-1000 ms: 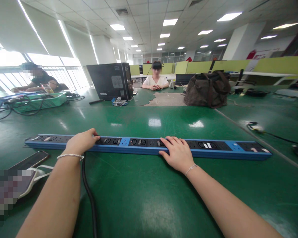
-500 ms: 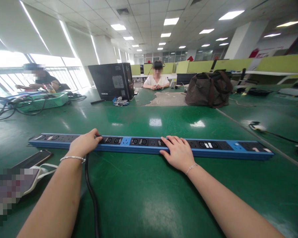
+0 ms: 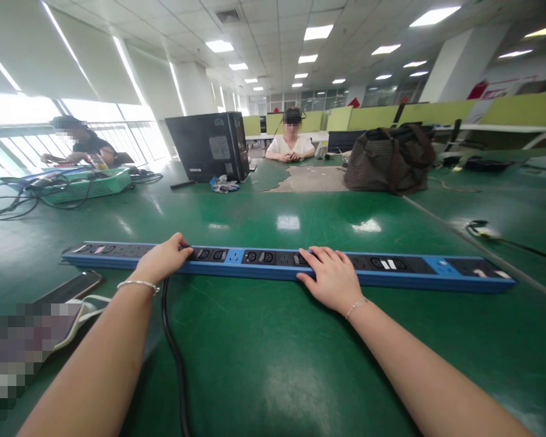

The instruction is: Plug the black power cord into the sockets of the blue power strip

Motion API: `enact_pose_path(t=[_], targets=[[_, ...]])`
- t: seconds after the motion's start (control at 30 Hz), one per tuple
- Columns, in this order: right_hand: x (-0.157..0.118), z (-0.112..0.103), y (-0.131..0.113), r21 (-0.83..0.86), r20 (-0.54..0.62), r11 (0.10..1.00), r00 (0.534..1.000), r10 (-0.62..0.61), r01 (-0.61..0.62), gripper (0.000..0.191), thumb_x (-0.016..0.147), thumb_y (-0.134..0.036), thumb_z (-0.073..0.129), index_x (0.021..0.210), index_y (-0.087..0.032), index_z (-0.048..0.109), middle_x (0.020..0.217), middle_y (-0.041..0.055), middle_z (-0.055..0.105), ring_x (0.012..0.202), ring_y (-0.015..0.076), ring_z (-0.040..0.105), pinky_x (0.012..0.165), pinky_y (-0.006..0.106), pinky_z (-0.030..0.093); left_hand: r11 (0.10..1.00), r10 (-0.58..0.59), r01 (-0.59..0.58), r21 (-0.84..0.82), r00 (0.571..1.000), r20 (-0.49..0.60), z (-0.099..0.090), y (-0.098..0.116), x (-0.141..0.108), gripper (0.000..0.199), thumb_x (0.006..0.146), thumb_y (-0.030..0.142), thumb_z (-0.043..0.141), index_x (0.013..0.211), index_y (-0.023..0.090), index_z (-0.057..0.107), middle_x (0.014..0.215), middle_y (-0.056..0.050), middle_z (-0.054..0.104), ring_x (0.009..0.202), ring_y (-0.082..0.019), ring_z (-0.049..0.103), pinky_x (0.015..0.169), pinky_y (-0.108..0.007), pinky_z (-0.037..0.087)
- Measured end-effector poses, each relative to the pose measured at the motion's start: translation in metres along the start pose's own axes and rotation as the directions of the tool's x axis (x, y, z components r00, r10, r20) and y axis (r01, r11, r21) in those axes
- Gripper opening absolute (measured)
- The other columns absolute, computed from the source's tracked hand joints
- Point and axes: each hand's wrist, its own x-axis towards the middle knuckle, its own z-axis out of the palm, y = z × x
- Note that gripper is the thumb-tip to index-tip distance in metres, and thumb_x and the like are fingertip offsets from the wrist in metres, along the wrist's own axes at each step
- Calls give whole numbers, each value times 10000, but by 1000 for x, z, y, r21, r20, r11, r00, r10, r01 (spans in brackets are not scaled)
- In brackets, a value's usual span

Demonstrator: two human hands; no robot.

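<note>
The strip lies across the desk from about nine to three o'clock. Near eight, the left hand bends over it, fingers close together; whether they grip anything cannot be told. The right hand, near four, rests loosely spread on top. A cord trails at seven; a bag sits at two.

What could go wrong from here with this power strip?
Cable snag: the black cable runs from under the left hand down beside the forearm, which might catch it and tug.

Swivel: the right hand rests near the middle of the blue power strip, so an uneven push could swing its ends, perhaps knocking the dark phone near its left end.
</note>
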Motion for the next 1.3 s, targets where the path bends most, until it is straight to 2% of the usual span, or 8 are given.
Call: enact_pose_path(t=[0.47, 0.77, 1.0, 1.3], targets=[[0, 2, 0, -1, 4, 1000, 1000, 8, -8, 514, 845, -502, 444, 1294, -258, 494, 1291, 69, 525, 1170, 248, 416, 986, 421, 241, 999, -18, 18, 51, 1000, 8, -4, 8, -3, 377, 791, 496, 321, 978, 229, 509, 920, -137, 666, 834, -310, 625, 669, -382, 446], [0, 2, 0, -7, -4, 1000, 1000, 3, -3, 509, 843, -496, 448, 1289, -256, 501, 1282, 66, 534, 1163, 249, 424, 984, 423, 246, 998, -25, 22, -53, 998, -54, 7, 1, -6, 390, 789, 503, 328, 998, 222, 499, 924, -137, 667, 858, -296, 627, 718, -369, 452], [0, 2, 0, -24, -5, 1000, 1000, -3, 3, 511, 847, -500, 437, 1291, -255, 498, 1280, 72, 536, 1161, 248, 427, 974, 421, 257, 999, -47, 47, 12, 998, -28, 0, 6, -2, 381, 777, 513, 345, 958, 229, 523, 933, -146, 666, 855, -322, 623, 699, -394, 452], [0, 2, 0, -11, -10, 1000, 1000, 1, -1, 506, 842, -490, 447, 1284, -250, 504, 1279, 71, 537, 1159, 250, 428, 983, 427, 251, 1000, -26, 26, 1, 999, -42, 1, 8, -10, 388, 800, 503, 311, 998, 232, 506, 938, -140, 668, 852, -316, 625, 700, -391, 452]])
